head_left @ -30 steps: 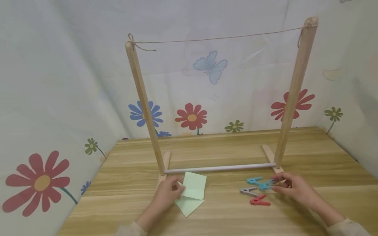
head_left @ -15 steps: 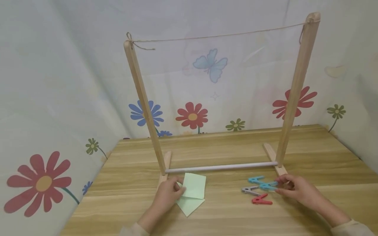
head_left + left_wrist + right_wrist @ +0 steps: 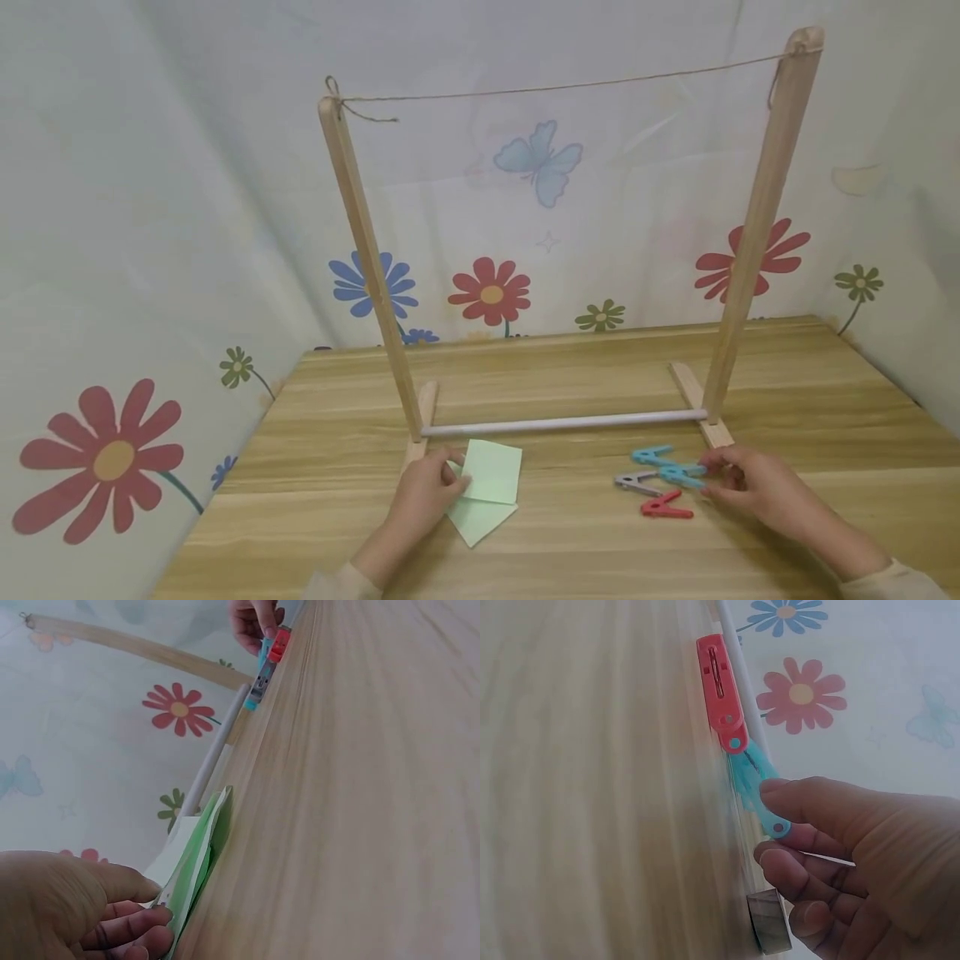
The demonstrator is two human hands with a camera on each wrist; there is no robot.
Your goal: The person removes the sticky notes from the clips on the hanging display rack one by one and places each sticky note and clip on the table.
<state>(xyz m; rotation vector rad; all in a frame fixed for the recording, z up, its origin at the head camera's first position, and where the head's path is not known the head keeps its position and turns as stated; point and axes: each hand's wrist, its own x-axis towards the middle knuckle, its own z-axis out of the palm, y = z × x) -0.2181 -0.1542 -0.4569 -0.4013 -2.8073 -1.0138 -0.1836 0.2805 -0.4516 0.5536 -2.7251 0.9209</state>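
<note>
My left hand (image 3: pixel 427 493) pinches the left edge of a pale green square of paper (image 3: pixel 495 471) between thumb and fingers. A second green paper (image 3: pixel 480 523) lies partly beneath it on the table. Over on the right, the thumb and index finger of my right hand (image 3: pixel 776 493) pinch the near end of a light blue clothespin (image 3: pixel 682 476). Another blue clothespin (image 3: pixel 651 455), a grey clothespin (image 3: pixel 636 482) and a red clothespin (image 3: pixel 666 507) lie close around it. In the right wrist view, the red clothespin (image 3: pixel 720 690) overlaps the blue ones behind it.
Behind the papers and clothespins stands a wooden frame with a left post (image 3: pixel 371 267) and a right post (image 3: pixel 761 225). A string (image 3: pixel 555 87) is tied between their tops, and a white rod (image 3: pixel 562 422) joins them low down. A flowered cloth hangs behind the table (image 3: pixel 570 550).
The head view has shifted slightly, so the frame and table sit a little differently in it. Both hands keep nearly the same places at the paper and the blue clothespin.
</note>
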